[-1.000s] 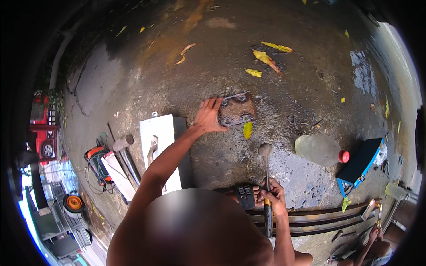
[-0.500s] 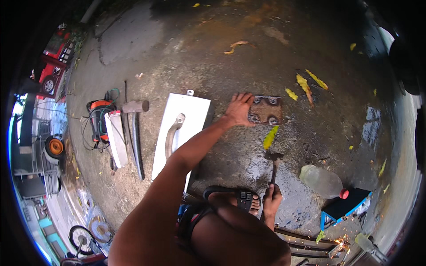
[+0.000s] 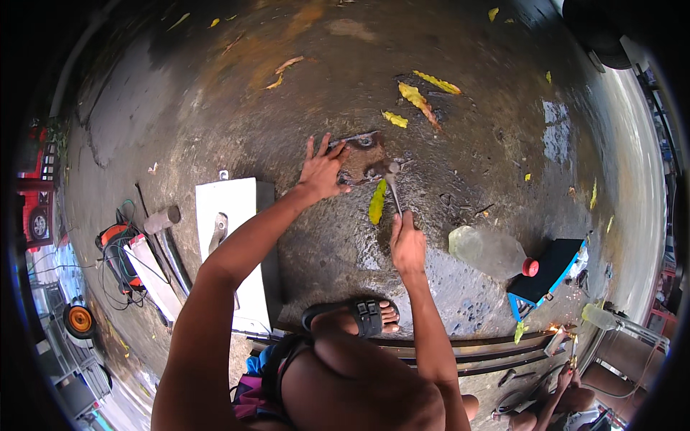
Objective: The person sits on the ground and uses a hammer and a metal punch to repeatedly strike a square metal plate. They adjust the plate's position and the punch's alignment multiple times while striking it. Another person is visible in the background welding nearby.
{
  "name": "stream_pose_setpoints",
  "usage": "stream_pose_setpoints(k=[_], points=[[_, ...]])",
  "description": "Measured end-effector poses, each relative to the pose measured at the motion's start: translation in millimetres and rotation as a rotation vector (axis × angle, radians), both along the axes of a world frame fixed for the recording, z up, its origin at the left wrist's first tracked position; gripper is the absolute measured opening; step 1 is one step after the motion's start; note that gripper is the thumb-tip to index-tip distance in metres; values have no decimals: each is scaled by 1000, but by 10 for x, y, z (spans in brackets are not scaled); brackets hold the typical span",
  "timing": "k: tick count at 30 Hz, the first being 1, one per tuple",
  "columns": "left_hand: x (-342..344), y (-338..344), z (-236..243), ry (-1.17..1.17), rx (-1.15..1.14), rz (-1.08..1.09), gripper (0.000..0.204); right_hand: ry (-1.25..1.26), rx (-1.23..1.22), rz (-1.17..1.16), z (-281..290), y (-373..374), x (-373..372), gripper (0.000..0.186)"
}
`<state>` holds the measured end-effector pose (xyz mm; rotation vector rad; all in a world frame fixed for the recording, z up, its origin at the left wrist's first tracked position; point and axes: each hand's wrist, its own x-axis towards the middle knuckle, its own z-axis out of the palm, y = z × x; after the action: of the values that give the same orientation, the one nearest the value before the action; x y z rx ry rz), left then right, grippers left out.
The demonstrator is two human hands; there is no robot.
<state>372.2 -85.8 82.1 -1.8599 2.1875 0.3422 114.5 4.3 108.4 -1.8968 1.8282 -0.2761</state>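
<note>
A rusty square metal plate with holes near its corners lies on the wet concrete floor. My left hand is at its left edge, fingers spread and holding nothing. My right hand is closed round the handle of a small hammer, whose head is over the plate's near right corner. Whether the head touches the plate I cannot tell. A yellow-green leaf lies just below the plate, close to the hammer.
Left of me are a white metal box with a handle, a sledgehammer and an orange-black machine with cables. To the right are a red-capped plastic bottle and a blue-framed stand. Another person works near sparks at lower right.
My right hand has lifted the hammer from beside my foot up to the plate's near corner. My left hand stays at the plate, fingers now more spread. The whole view has shifted.
</note>
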Motion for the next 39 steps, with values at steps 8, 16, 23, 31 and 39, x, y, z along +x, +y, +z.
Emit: stream_pose_setpoints(k=[8, 16, 23, 31, 39], points=[[131, 32, -39, -31, -42, -49, 111, -179, -69, -86, 57, -4, 131, 34], [148, 42, -108, 11, -62, -53, 114, -172, 90, -123, -20, -206, 143, 42], [-36, -60, -61, 20, -37, -67, 115, -531, 168, -258, -513, -57, 14, 48], [105, -82, -39, -23, -41, -87, 115, -1262, 354, -561, -139, -20, 246, 50], [145, -81, -57, -11, -29, -92, 116, -1170, 440, -531, -179, 97, 367, 56]])
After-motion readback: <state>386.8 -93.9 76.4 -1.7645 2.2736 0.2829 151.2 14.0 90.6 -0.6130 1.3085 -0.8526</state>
